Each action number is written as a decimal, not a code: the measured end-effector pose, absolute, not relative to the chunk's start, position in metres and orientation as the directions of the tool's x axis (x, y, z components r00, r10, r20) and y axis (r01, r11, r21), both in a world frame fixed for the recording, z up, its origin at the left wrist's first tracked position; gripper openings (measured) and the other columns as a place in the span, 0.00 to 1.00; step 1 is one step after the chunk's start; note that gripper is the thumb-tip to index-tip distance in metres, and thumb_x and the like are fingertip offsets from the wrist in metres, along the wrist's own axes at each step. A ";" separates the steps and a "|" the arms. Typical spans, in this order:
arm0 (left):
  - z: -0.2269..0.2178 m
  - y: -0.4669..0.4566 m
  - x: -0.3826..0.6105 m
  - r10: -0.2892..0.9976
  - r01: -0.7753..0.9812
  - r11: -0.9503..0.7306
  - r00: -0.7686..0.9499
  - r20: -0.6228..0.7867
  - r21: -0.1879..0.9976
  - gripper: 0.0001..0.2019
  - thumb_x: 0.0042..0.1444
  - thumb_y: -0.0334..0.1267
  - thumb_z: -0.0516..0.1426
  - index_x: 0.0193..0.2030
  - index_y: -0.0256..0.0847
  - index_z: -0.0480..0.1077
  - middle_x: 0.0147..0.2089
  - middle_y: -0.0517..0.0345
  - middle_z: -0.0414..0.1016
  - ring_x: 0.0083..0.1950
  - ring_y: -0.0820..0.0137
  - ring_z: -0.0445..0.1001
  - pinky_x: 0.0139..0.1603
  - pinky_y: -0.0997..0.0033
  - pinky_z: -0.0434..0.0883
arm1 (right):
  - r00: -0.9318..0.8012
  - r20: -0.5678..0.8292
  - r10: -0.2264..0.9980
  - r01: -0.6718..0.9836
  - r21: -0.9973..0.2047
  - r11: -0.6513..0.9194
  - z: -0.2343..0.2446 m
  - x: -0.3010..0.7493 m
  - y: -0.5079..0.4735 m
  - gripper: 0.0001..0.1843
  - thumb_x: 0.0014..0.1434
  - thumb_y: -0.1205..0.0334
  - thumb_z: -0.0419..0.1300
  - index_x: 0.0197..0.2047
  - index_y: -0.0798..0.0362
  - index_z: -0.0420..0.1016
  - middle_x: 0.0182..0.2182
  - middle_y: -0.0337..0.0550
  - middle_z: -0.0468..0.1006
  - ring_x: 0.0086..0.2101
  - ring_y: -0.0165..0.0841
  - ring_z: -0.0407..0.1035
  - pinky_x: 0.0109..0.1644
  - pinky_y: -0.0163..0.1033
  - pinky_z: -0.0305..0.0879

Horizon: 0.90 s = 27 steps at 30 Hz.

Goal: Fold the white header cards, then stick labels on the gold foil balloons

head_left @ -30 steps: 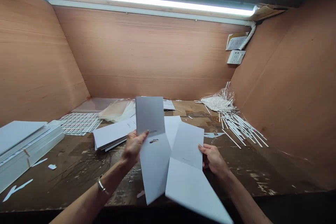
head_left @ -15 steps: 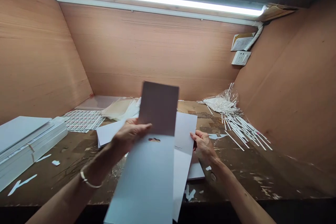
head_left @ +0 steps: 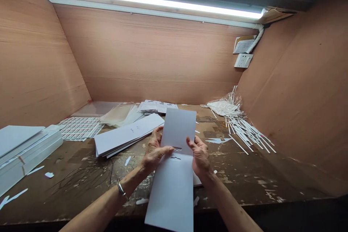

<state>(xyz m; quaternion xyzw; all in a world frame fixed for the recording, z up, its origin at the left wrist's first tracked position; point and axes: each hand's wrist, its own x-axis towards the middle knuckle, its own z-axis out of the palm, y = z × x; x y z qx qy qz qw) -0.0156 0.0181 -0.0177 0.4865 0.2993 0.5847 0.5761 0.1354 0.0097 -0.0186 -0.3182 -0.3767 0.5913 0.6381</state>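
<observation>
left hand (head_left: 155, 151) and right hand (head_left: 200, 156) have drawn together, both pinching a slotted white card (head_left: 172, 197) at its crease; loose white sheets (head_left: 126, 134) lie beyond the left hand.

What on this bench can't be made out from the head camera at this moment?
Head view:
White card: lower end cut off by the picture's bottom edge.
Sheet beneath it: mostly hidden by the card and right hand.
Card's slit: partly covered by the left hand's thumb.
Printed label sheet: print too small to read.
</observation>
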 end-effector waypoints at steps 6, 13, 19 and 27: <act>-0.032 0.002 -0.016 0.912 -0.374 0.244 0.401 -0.081 0.895 0.18 0.44 0.36 0.61 0.42 0.31 0.68 0.35 0.46 0.74 0.30 0.65 0.73 0.32 0.67 0.69 | 0.078 0.218 0.973 -0.501 -0.835 0.227 -0.024 0.142 0.012 0.08 0.47 0.65 0.62 0.34 0.51 0.73 0.31 0.37 0.76 0.31 0.31 0.68 0.36 0.36 0.65; -0.020 0.017 -0.030 0.897 -0.297 0.344 0.385 -0.218 0.891 0.12 0.33 0.31 0.64 0.29 0.32 0.71 0.21 0.57 0.72 0.19 0.73 0.68 0.23 0.75 0.64 | -0.517 0.628 0.582 0.205 -0.569 0.796 -0.018 0.170 -0.003 0.14 0.54 0.67 0.56 0.44 0.48 0.73 0.42 0.43 0.74 0.43 0.36 0.66 0.46 0.45 0.64; -0.015 0.021 -0.036 0.917 -0.376 0.263 0.384 -0.109 0.889 0.18 0.37 0.32 0.64 0.39 0.36 0.71 0.29 0.54 0.75 0.25 0.72 0.71 0.27 0.74 0.66 | -0.686 0.643 0.339 0.383 -0.077 0.920 -0.035 0.179 -0.014 0.22 0.55 0.68 0.55 0.53 0.43 0.65 0.55 0.45 0.62 0.56 0.42 0.51 0.57 0.56 0.49; -0.024 0.010 -0.019 0.931 -0.255 0.207 0.346 -0.111 0.944 0.15 0.41 0.42 0.62 0.33 0.30 0.73 0.27 0.51 0.74 0.27 0.68 0.71 0.28 0.72 0.66 | -0.007 0.232 0.973 -0.099 -0.968 0.231 -0.031 0.157 0.001 0.12 0.50 0.59 0.60 0.38 0.55 0.72 0.33 0.42 0.76 0.35 0.37 0.69 0.38 0.41 0.66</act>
